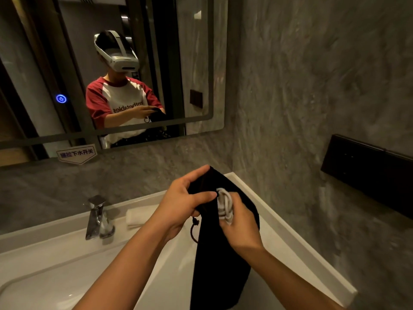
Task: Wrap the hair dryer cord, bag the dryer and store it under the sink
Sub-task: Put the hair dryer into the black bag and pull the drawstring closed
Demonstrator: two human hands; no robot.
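Observation:
A black drawstring bag [220,265] hangs above the right side of the white sink counter [290,238]. My left hand [181,204] pinches the bag's upper rim and holds its mouth apart. My right hand [240,224] grips a coiled white cord bundle [224,205] at the bag's mouth. The dryer's body is hidden; I cannot tell whether it sits inside the bag. A dark drawstring with a knot [194,229] dangles below my left hand.
A chrome faucet [96,217] stands at the back of the basin [44,287], with a folded white towel [139,217] beside it. A mirror [107,70] hangs behind. A dark wall panel [368,173] sticks out on the right wall.

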